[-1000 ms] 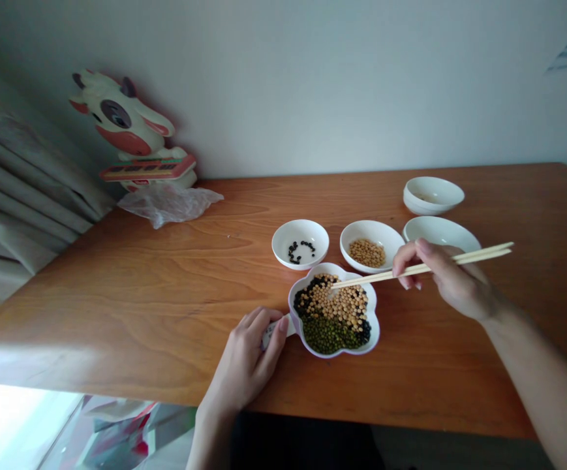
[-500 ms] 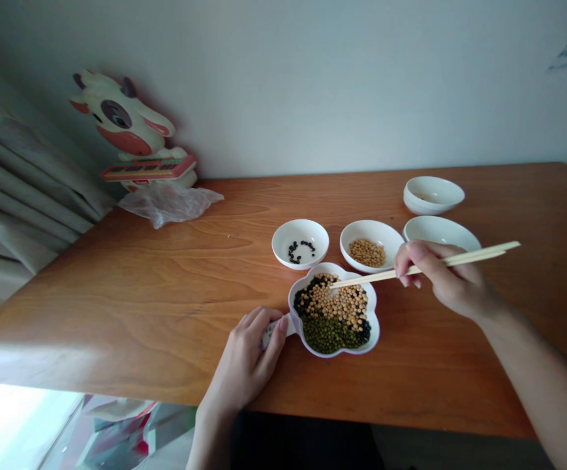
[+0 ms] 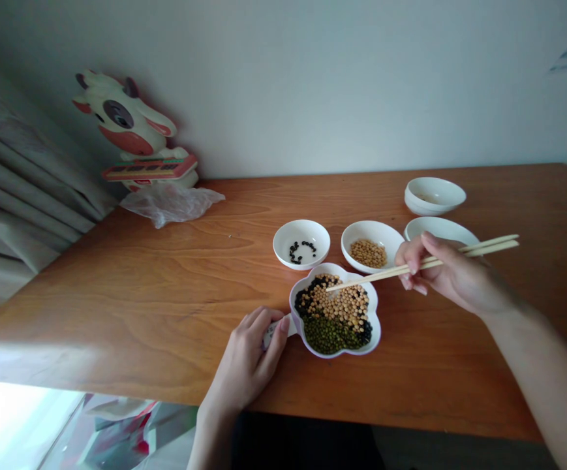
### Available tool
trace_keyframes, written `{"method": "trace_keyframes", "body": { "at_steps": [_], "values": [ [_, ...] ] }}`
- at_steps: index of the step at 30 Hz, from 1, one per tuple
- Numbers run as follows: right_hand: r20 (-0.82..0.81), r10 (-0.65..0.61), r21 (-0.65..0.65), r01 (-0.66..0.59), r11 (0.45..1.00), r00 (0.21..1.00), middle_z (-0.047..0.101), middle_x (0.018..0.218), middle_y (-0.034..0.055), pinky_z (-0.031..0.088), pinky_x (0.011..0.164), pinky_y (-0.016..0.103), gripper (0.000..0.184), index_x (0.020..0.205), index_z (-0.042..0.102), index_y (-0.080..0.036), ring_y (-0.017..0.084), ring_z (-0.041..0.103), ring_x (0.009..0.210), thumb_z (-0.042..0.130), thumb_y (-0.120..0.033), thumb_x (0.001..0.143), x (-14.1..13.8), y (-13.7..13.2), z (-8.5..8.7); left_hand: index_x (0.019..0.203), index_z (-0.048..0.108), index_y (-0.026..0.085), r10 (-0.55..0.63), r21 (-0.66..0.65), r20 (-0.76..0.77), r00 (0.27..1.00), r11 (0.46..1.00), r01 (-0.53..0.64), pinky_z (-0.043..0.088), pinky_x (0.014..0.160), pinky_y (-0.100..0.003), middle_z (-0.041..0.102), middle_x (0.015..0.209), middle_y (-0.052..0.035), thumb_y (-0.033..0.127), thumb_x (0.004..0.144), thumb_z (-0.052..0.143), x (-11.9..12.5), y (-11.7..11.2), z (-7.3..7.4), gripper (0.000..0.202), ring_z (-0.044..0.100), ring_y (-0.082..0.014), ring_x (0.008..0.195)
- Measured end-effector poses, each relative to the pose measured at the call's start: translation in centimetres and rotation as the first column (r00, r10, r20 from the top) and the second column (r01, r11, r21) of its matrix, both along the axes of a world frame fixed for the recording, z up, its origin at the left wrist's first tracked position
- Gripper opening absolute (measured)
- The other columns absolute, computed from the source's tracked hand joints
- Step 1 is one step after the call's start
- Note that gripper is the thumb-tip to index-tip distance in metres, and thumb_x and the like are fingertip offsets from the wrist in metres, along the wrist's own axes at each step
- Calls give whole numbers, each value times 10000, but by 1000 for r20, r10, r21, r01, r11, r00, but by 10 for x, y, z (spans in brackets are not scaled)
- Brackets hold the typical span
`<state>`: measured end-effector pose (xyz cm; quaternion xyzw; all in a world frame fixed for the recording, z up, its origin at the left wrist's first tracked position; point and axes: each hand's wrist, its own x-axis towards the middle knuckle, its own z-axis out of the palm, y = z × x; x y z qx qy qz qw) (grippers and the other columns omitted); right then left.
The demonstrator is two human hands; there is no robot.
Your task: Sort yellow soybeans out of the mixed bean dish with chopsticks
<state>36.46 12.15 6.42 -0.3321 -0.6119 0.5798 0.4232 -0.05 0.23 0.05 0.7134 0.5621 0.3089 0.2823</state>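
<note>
My left hand [image 3: 250,356] is closed around the short handle of a flower-shaped white bowl [image 3: 376,326] near the table's front edge. Inside the bowl lie soybeans [image 3: 346,303], green mung beans [image 3: 329,334] and black beans [image 3: 318,282]. My right hand [image 3: 447,271] grips a pair of wooden chopsticks [image 3: 385,272], their tips down among the soybeans at the upper left. Whether the tips pinch a bean is too small to tell. Just behind stand a white bowl [image 3: 280,245] with several black beans and another white bowl [image 3: 350,230] with soybeans.
A white bowl [image 3: 432,224] is partly hidden behind my right hand. Farther back stands another bowl [image 3: 427,207] with a little something pale inside. At the far left of the wooden table [image 3: 166,287] are a cow-shaped toy keyboard [image 3: 141,143] and a clear plastic bag [image 3: 173,203].
The chopstick tips have shifted slightly left and down among the soybeans. My right hand has turned a little, and the rear ends of the chopsticks have spread. My left hand keeps its hold.
</note>
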Motion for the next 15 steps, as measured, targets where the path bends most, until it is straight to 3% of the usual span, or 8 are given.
{"method": "trace_keyframes", "body": {
  "at_steps": [9,15],
  "values": [
    [241,-60,138,27,990,969,722,789,57,500,623,325,737,857,823,-255,187,646,721,349,-726,1166,6,0,-11,1086,731,258,6,3,3,1000,1000,-6,536,922,-346,786,1031,-43,442,1243,505,1,0,0,331,752,-236,950],
    [254,-33,168,-10,986,967,687,788,59,485,635,358,724,849,811,-272,207,607,715,338,-720,1165,3,-5,-14,1106,734,259,4,4,3,1000,1000,-4,539,917,-349,790,1033,-49,444,1244,503,0,0,-1,326,752,-243,944]
  ]
}}
